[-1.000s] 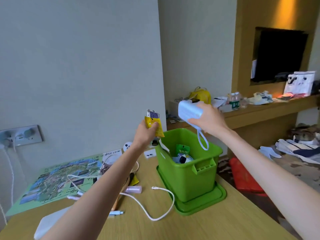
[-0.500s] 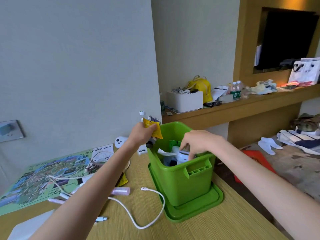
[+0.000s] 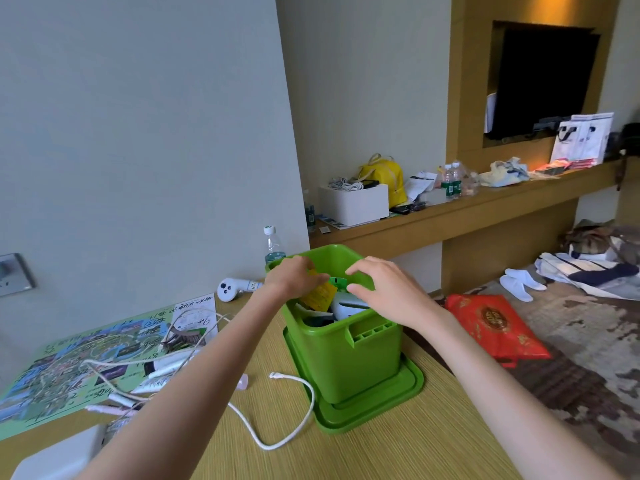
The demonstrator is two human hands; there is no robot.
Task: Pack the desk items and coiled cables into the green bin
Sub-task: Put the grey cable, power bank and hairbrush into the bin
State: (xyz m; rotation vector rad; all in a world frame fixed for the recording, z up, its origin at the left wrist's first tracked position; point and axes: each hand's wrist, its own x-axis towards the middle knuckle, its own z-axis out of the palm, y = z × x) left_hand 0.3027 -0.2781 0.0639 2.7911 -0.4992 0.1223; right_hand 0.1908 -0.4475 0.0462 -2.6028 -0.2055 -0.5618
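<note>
The green bin (image 3: 346,365) stands on its green lid (image 3: 410,382) on the wooden desk (image 3: 398,445). My left hand (image 3: 294,277) reaches over the bin's left rim and pinches a yellow packet (image 3: 319,296), which hangs down inside the bin. Over the bin's right side hovers my right hand (image 3: 384,292), fingers loosely curled, holding nothing. Just under it a white device (image 3: 346,305) lies in the bin among other packed items. A white cable (image 3: 294,431) lies loose on the desk left of the bin.
A printed map (image 3: 69,365) with tangled cables (image 3: 166,358) and pink items covers the desk's left. A white controller (image 3: 228,289) and a water bottle (image 3: 273,244) stand by the wall. A red bag (image 3: 495,327) lies on the floor to the right.
My right hand lowered the white device into the bin, let go of it and now hovers above. My left hand brought the yellow packet from beside the bin down into it.
</note>
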